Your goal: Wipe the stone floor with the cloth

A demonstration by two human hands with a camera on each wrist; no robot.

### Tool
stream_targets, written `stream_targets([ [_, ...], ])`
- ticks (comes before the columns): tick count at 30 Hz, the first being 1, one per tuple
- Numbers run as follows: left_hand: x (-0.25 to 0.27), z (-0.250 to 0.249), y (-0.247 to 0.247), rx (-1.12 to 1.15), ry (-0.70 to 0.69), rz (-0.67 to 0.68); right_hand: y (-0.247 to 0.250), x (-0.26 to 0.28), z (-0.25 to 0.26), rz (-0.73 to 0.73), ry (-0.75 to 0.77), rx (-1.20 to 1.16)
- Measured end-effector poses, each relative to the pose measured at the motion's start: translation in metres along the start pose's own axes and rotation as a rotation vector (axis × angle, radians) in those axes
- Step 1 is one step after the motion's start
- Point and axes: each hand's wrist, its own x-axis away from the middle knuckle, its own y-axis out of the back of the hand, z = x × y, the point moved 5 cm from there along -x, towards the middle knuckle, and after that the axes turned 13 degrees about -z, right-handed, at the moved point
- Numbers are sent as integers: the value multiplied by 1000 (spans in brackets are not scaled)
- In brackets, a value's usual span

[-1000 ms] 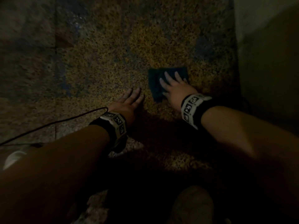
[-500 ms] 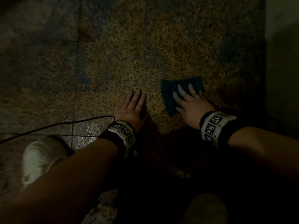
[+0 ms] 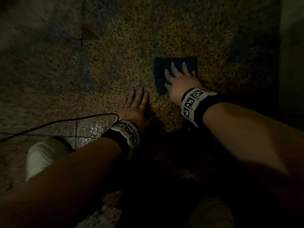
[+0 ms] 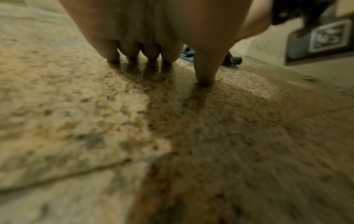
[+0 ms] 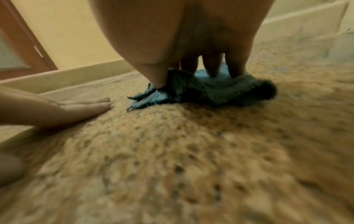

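A small dark blue cloth (image 3: pixel 166 69) (image 5: pixel 206 89) lies flat on the speckled stone floor (image 3: pixel 125 51) (image 5: pixel 172 151). My right hand (image 3: pixel 179 76) (image 5: pixel 191 63) presses down on it with straight, spread fingers, the thumb on its near left corner. My left hand (image 3: pixel 135 102) (image 4: pixel 153 50) rests flat on the bare floor (image 4: pixel 95 121) just left of the cloth, fingers straight and together, holding nothing. The left hand (image 5: pixel 63 109) also shows low at the left in the right wrist view. A sliver of the cloth (image 4: pixel 188 54) shows past the left hand's fingers.
A wall (image 3: pixel 292 63) runs along the right side, with a low skirting (image 5: pixel 76 77) and a wooden door frame (image 5: pixel 23 45) beyond. A thin black cable (image 3: pixel 57 124) trails left from my left wrist. A pale shoe (image 3: pixel 42 157) stands at lower left.
The right hand has pushed the cloth away from me across the floor, now well ahead of the left hand. The left hand has stayed planted on the floor.
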Motion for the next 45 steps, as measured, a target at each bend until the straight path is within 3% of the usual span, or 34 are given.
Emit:
stream_targets([
  [8, 1, 5, -4, -29, 11, 12, -25, 43, 0, 159, 152, 127],
  [10, 6, 15, -6, -20, 68, -4, -32, 54, 0, 174, 172, 123],
  [13, 17, 34, -12, 21, 164, 12, -29, 53, 5, 146, 160, 86],
  [21, 15, 34, -12, -24, 171, 51, -2, -7, 45, 45, 68, 42],
  [28, 17, 37, -6, -18, 134, 88, -2, -3, 48, 30, 53, 38],
  [33, 23, 51, 0, -12, 7, 123, -20, 26, 51, 137, 106, 115],
  [38, 26, 73, 11, -307, -208, 215, -35, 45, 61, 189, 106, 121],
  [45, 18, 112, 27, -533, -509, 156, -34, 42, 60, 207, 77, 99],
])
